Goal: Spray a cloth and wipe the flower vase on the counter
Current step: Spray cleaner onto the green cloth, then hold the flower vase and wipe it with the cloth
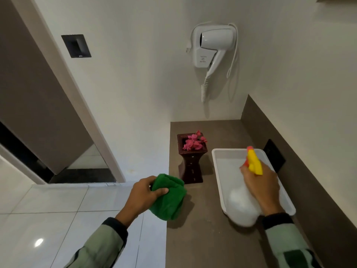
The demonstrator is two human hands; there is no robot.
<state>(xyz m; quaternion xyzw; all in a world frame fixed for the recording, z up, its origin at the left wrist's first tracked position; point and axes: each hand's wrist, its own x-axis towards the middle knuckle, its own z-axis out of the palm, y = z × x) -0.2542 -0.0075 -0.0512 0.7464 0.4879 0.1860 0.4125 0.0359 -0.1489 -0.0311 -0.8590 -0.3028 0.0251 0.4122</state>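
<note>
Left hand [146, 192] at about seven o'clock, fingers wrapped tight round a bunched green cloth [170, 198], thumb pressed across its top. The cloth hangs just over the near left edge of the brown counter [204, 242].

Over at four o'clock, the right hand [262, 184] is clamped on the neck of a white spray bottle [241, 206], fingers closed round it below the yellow and orange trigger head [254, 161]. The nozzle points up toward twelve o'clock, and the bottle's fat body tilts down toward the camera. It overlaps a white plastic tray [218, 167] lying on the counter; whether the bottle touches the tray, I cannot tell.

There is the vase [191, 167], dead centre, dark brown, square-mouthed and pinched at the waist, upright on the counter just at eleven o'clock from the tray and just beyond the cloth. Pink flowers [194, 141] fill its top.

Up at one o'clock, a white hair dryer [212, 47] sits in its wall holder, coiled cord dangling. Pale floor tiles [58, 209] spread away at eight o'clock.
</note>
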